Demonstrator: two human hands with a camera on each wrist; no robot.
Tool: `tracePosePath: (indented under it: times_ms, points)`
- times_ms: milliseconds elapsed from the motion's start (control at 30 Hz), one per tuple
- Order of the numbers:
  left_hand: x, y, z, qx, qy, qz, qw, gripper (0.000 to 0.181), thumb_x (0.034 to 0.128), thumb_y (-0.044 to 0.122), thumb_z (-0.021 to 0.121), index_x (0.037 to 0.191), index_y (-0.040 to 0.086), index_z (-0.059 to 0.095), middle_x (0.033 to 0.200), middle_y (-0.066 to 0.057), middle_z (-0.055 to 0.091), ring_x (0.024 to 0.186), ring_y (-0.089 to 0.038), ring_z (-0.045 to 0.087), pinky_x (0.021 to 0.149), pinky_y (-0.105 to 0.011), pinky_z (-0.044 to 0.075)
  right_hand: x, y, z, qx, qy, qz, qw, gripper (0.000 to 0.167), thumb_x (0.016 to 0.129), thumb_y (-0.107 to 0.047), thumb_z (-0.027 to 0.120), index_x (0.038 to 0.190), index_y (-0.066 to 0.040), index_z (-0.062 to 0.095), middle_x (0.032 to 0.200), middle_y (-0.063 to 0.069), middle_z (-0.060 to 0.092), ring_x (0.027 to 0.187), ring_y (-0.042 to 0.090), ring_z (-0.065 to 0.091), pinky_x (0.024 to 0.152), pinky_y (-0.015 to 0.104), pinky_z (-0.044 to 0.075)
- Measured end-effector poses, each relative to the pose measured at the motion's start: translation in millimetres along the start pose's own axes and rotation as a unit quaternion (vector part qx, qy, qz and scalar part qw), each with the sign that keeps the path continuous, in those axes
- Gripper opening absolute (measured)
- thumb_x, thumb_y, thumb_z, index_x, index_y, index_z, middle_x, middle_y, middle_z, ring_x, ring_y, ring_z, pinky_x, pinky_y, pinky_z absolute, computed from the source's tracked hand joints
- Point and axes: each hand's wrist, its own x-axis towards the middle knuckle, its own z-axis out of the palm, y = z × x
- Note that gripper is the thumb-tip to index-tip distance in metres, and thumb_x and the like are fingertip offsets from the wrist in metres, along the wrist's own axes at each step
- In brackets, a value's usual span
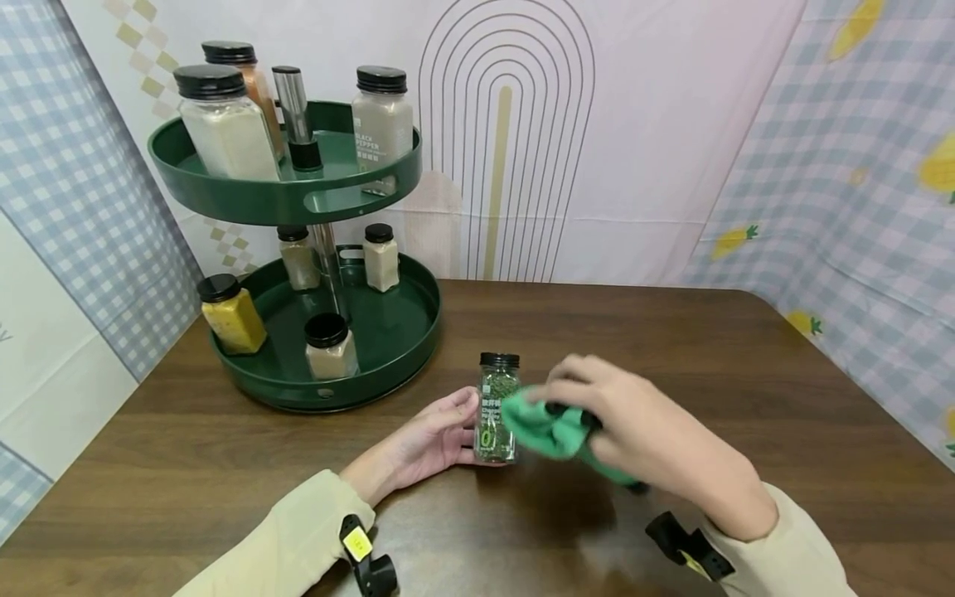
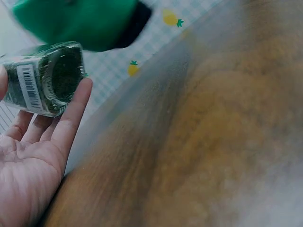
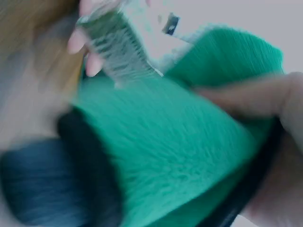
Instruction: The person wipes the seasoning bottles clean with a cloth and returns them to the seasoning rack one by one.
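Note:
My left hand [image 1: 425, 448] grips a clear spice jar [image 1: 496, 410] of green dried flakes, upright with a black lid, just over or on the table. In the left wrist view the jar [image 2: 45, 80] shows its barcode and glass base, with fingers behind it and the thumb at the frame edge. My right hand [image 1: 634, 410] holds a bunched green cloth [image 1: 548, 433] with black edging against or right beside the jar's right side. The cloth [image 3: 175, 146] is blurred in the right wrist view, thumb pressed on it; exact contact with the jar cannot be told.
A green two-tier rack [image 1: 366, 340] stands at the back left. Large jars, among them a black pepper jar [image 1: 380, 124], sit on its upper tier. Several smaller jars, including a yellow one [image 1: 235, 319], are on the lower tier. The brown table [image 1: 634, 332] ends at hanging cloths.

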Motion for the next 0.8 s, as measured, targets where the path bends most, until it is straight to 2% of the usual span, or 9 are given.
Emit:
tracePosePath:
  times_ms: [67,100,200,400,533,700,800]
  points:
    - [0.1,-0.4,-0.2,0.01,-0.006,0.0,0.9999,0.033,0.0968,0.03,0.049,0.123,0.015,0.038,0.112,-0.003,0.056,0.1,-0.02,0.06,0.086,-0.04,0.05,2.5,4,3,-0.023,0.064,0.01,0.9976,0.069,0.061,0.02,0.047,0.112,-0.023,0.066,0.104,-0.004,0.056,0.09,0.011,0.054,0.071,0.029,0.048]
    - [0.2,-0.8,-0.4,0.012,-0.011,0.001,0.9999,0.028,0.0964,0.029,0.05,0.119,0.016,0.04,0.11,-0.003,0.056,0.098,-0.019,0.06,0.085,-0.039,0.05,3.9,6,5,-0.029,0.082,0.015,0.9961,0.07,0.06,0.02,0.048,0.114,-0.022,0.065,0.106,-0.002,0.056,0.094,0.013,0.055,0.072,0.031,0.048]
    - [0.7,-1.6,-0.5,0.008,-0.022,0.011,0.9997,0.017,0.0953,0.026,0.052,0.108,0.019,0.043,0.106,-0.001,0.057,0.094,-0.018,0.061,0.081,-0.037,0.05,6.8,9,13,-0.028,0.094,0.02,0.995,0.072,0.061,0.021,0.051,0.119,-0.021,0.062,0.11,0.002,0.055,0.096,0.017,0.055,0.072,0.032,0.049]
    - [0.3,-1.7,-1.2,-0.003,-0.028,0.022,0.9994,0.009,0.0965,0.024,0.05,0.103,0.02,0.044,0.105,0.0,0.057,0.093,-0.018,0.062,0.08,-0.038,0.051,7.0,8,20,-0.016,0.053,0.013,0.9984,0.072,0.061,0.02,0.048,0.119,-0.021,0.063,0.107,0.002,0.054,0.092,0.014,0.055,0.072,0.028,0.047]
    - [0.1,0.1,-0.4,-0.011,-0.007,0.013,0.9998,0.013,0.0979,0.028,0.046,0.107,0.02,0.043,0.113,-0.002,0.054,0.099,-0.021,0.06,0.085,-0.042,0.05,8.0,4,23,-0.022,0.024,-0.001,0.9995,0.067,0.061,0.019,0.049,0.113,-0.02,0.066,0.105,0.003,0.053,0.089,0.013,0.054,0.071,0.026,0.048]
    - [0.7,2.6,0.5,-0.028,0.029,-0.002,0.9992,0.034,0.0993,0.031,0.042,0.13,0.019,0.033,0.129,-0.006,0.046,0.108,-0.022,0.057,0.096,-0.047,0.043,8.9,-2,28,-0.019,-0.032,0.003,0.9993,0.064,0.062,0.018,0.051,0.111,-0.02,0.067,0.1,0.001,0.052,0.083,0.011,0.052,0.069,0.023,0.047]
    - [0.7,3.3,0.6,-0.022,0.03,-0.009,0.9993,0.05,0.1001,0.033,0.039,0.143,0.016,0.019,0.135,-0.008,0.042,0.109,-0.021,0.056,0.098,-0.046,0.042,7.9,-5,29,-0.012,-0.063,0.008,0.9979,0.065,0.062,0.017,0.053,0.111,-0.022,0.066,0.097,-0.001,0.051,0.078,0.01,0.05,0.066,0.021,0.045]
